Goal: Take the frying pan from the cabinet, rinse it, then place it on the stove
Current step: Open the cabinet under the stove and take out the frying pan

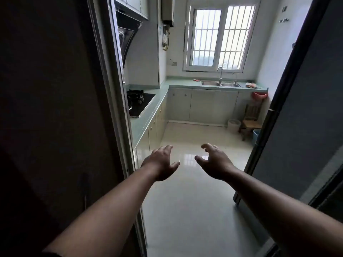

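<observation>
I stand in a doorway looking into a small kitchen. My left hand (160, 162) and my right hand (213, 160) reach forward over the floor, fingers loosely curled, holding nothing. A black gas stove (141, 103) sits on the green counter at the left. A double steel sink (220, 83) with a tall faucet (220, 73) lies under the window at the far wall. Pale lower cabinets (204, 106) run under the sink and below the stove (152, 129), all doors closed. No frying pan is in view.
A dark door frame (115, 108) bounds the left, a dark door (289, 89) the right. A range hood (126, 36) hangs over the stove. A white bin (233, 125), a wooden chair (250, 119) and a blue bucket (256, 136) stand at the far right. The tiled floor (194, 191) is glossy.
</observation>
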Demonstrator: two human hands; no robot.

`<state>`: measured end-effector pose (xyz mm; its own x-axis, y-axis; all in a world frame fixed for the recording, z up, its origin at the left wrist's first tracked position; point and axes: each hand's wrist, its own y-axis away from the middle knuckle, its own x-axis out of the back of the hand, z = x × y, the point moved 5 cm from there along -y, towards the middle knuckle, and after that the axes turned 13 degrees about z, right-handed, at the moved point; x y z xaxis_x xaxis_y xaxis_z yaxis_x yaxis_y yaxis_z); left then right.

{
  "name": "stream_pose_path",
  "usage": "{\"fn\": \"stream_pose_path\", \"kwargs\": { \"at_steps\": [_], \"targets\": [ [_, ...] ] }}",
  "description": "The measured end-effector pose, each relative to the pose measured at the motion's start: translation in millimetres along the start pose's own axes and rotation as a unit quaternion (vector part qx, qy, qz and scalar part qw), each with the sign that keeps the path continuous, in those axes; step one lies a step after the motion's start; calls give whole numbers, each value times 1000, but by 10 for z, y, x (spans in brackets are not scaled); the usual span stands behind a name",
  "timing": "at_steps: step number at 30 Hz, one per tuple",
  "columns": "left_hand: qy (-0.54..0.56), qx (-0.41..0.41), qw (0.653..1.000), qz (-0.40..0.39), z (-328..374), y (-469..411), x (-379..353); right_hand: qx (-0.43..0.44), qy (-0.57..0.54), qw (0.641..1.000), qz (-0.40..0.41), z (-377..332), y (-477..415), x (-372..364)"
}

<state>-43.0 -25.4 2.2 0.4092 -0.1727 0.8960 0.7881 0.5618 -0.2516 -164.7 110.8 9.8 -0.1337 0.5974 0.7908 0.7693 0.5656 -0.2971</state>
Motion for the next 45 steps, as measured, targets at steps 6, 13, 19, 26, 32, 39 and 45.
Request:
{"fn": "stream_pose_path", "kwargs": {
  "at_steps": [6, 13, 19, 26, 32, 39, 45],
  "targets": [
    [15, 18, 1000, -15, -209, -818, -205, -18, 8, 1000, -9, 107, -702, -324],
    [-4, 15, 1000, -22, -282, -1812, -572, -23, 22, 999, -23, 488, -1696, -619],
    [-26, 51, 998, -26, -281, -2847, -877, -25, 0, 999, -35, 902, -2836, -835],
    [-35, 89, 995, -31, -268, -3910, -1243, -45, -26, 997, -63, 1313, -3966, -1033],
    [-32, 87, 995, -32, -421, -4823, -1573, -37, -22, 996, -84, 1472, -4886, -1425],
    [14, 106, 994, 0, -963, -6281, -2040, 5, 7, 995, -95, 1494, -6309, -2140],
    [37, 142, 989, -10, -1420, -7450, -2295, 24, 24, 992, -125, 1406, -7471, -2669]
  ]
}}
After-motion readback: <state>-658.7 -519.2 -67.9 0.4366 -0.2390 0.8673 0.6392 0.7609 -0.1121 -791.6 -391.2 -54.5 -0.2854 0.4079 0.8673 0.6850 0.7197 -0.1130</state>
